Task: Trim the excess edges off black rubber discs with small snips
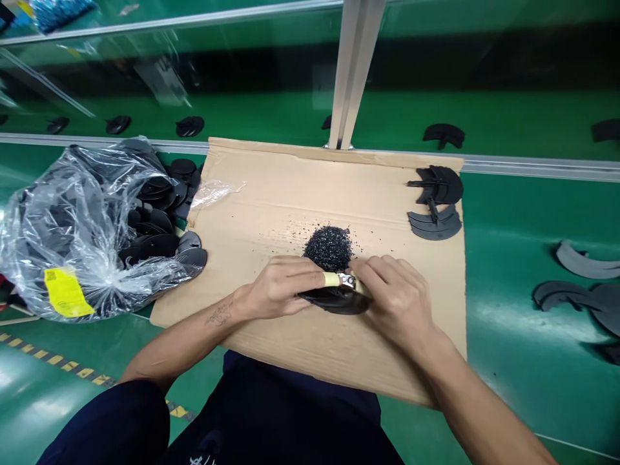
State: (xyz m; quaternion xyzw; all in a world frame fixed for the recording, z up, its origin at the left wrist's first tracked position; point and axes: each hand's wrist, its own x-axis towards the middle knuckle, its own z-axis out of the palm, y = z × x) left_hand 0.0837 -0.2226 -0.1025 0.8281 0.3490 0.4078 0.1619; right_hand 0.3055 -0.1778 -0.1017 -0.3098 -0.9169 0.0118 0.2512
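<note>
The black part (341, 304) sits low between the two hands, its curved edge turned toward the wearer's body, and much of its upper face is hidden by fingers. The left hand (287, 287) has closed on it from the left: the index finger lies nearly straight along the top, its end wrapped in pale yellow tape (331, 279), while the thumb side tucks beneath the part's left end. From the other side the right hand (396, 292) bends inward, knuckles raised and fingers curled tight about a small metal tool (347, 280), whose bright end shows between the hands just above the part; how far its handle runs into the palm cannot be told. Both forearms slant in from the near corners, the left one tattooed near the wrist, so that the hands almost meet. Just beyond the grip lies a heap of black shavings (329, 248), with loose specks scattered about it. Under all this spreads a cardboard sheet (271, 194). Farther off to the grip's right, curved black pieces (436, 223) lie near the sheet's far corner. Well to its left stands a clear plastic bag (72, 219) filled with black discs (155, 245), bearing a yellow label (68, 292).
</note>
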